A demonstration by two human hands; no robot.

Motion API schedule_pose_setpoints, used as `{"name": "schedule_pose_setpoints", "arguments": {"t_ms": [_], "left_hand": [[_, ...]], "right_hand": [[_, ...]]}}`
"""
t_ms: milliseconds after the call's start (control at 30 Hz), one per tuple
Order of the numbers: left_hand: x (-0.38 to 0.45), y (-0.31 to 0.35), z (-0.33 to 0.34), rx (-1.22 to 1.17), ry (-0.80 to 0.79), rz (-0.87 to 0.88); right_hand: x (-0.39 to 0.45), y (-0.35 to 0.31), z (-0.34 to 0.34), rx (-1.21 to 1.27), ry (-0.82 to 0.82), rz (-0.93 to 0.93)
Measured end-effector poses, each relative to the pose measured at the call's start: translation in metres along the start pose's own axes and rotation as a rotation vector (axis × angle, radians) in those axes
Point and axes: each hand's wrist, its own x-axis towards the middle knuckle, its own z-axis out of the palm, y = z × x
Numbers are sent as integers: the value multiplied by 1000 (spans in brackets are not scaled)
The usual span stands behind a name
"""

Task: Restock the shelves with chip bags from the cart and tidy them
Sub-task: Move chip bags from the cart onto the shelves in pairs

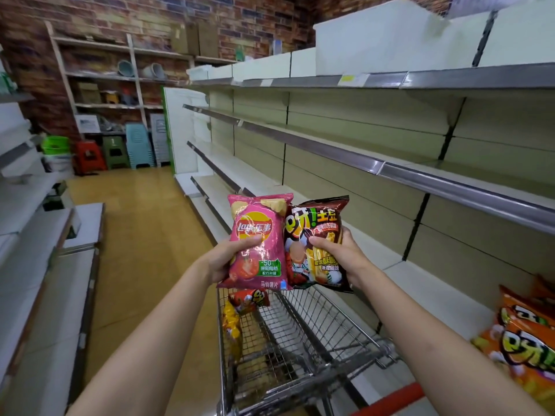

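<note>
Step in hand: two bags are lifted clear above the cart, so I judge this the carry from cart to shelf, with nothing placed from this pair yet.
Cart (303, 334): nearest, at 6 o'clock under the forearms; wire basket with a red-and-orange bag (249, 299) and yellow bags (232, 331) lying at its far left end.
Left hand (228, 258): fingers curled behind the pink bag (259, 241), thumb pressed across its front near the middle; the bag stands upright above the hand.
Right hand (339, 253): thumb over the front of the dark brown bag (318, 244), fingers wrapped behind; upright, its left edge touching or just overlapping the pink one.
Orange bags (522, 343): at 4 o'clock, already standing on a lower shelf.
Shelves (420, 172): from 1 to 3 o'clock, beyond the hands, mostly bare tiers.
Next move calls for: a swing right toward 3 o'clock, setting each bag upright, face out, probably beside the orange ones.
</note>
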Motion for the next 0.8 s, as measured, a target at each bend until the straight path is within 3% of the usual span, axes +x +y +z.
{"name": "schedule_pose_setpoints", "arguments": {"t_ms": [467, 800], "left_hand": [[28, 3, 51, 40, -47, -2], [53, 7, 135, 44, -213, -20]], "right_hand": [[-33, 2, -53, 4, 199, 45], [-84, -10, -129, 6, 364, 36]]}}
